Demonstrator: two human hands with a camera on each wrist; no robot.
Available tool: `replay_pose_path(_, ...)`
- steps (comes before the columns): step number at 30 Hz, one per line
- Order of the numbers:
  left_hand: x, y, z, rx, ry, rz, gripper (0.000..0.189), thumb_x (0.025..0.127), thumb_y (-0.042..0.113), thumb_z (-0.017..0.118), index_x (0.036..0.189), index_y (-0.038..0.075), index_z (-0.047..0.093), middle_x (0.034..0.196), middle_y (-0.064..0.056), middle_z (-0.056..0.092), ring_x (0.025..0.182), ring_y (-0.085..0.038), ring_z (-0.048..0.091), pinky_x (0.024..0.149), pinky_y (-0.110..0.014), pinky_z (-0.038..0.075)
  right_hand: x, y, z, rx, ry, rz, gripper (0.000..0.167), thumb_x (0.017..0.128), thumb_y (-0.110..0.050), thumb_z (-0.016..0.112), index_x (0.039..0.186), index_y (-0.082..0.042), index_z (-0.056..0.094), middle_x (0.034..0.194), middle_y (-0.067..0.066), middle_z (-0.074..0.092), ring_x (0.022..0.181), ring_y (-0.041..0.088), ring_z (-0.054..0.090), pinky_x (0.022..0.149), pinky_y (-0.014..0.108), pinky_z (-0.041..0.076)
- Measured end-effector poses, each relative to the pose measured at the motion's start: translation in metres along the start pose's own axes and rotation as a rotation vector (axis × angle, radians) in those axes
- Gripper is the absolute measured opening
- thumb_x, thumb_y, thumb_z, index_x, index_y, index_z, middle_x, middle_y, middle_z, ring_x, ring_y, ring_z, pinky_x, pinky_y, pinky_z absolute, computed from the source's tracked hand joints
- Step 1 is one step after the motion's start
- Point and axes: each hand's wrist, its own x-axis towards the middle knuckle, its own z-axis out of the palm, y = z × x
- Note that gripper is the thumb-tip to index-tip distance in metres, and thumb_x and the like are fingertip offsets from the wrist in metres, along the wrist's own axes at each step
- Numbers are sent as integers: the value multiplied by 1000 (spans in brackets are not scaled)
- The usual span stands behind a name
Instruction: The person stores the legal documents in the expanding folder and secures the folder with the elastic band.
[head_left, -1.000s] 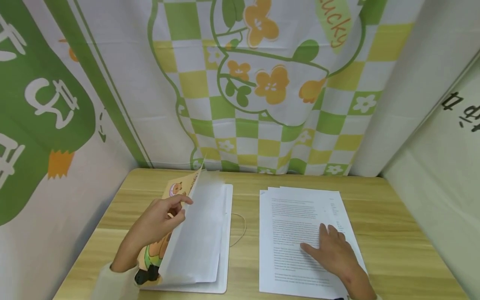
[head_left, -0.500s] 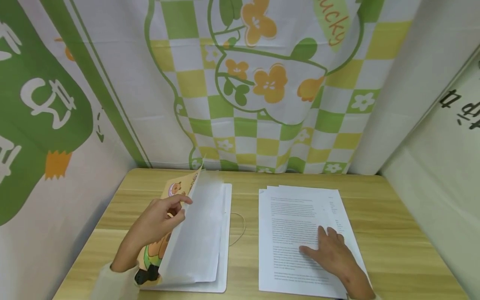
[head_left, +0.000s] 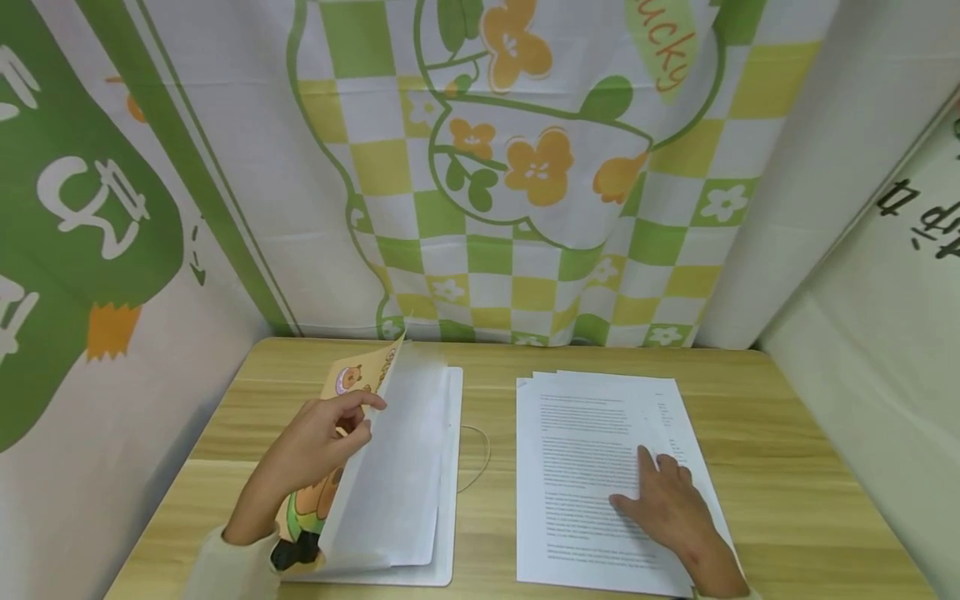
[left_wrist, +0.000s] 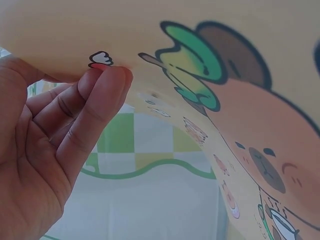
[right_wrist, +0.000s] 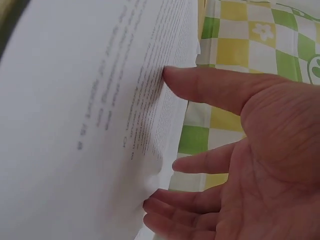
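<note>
A folder with a tan cover (head_left: 367, 371) printed with cartoon animals lies on the left of the table, its cover lifted partway. My left hand (head_left: 326, 437) pinches the edge of that cover between thumb and fingers; the left wrist view shows the same grip (left_wrist: 75, 115) from below the printed side. Inside the folder are whitish translucent sheets (head_left: 401, 467). To the right is a stack of printed papers (head_left: 585, 483), with slightly uneven top edges. My right hand (head_left: 671, 504) rests on the top page with its fingers spread, as the right wrist view (right_wrist: 240, 145) also shows.
A thin elastic loop (head_left: 487, 458) sticks out from the folder's right side. Wood-patterned table (head_left: 491, 542) separates folder and papers. Patterned cloth (head_left: 495, 267) hangs behind the table's back edge, with more cloth at both sides.
The right hand's thumb and fingers have shifted slightly on the top page. The left hand and the lifted cover stay as they were; the head view has tilted a little.
</note>
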Motion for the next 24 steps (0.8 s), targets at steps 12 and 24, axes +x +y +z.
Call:
replay_pose_path(12,0,-4,0,-3,5,13,26,96,-2,59,118,4,70,67,13,52,60,-6,56,47,-25,43,6,8,-1,-10,43,0,93,86,-32,80,147,19,32,126,44,43,112,56,51,82,64,50)
replay_pose_path(24,-2,-5,-1,-22,10,0,25,96,-2,59,118,5,71,66,12,51,57,-6,53,44,-24,40,19,21,-8,68,21,35,103,81,-36,84,145,22,29,117,43,48,94,43,59,76,59,50)
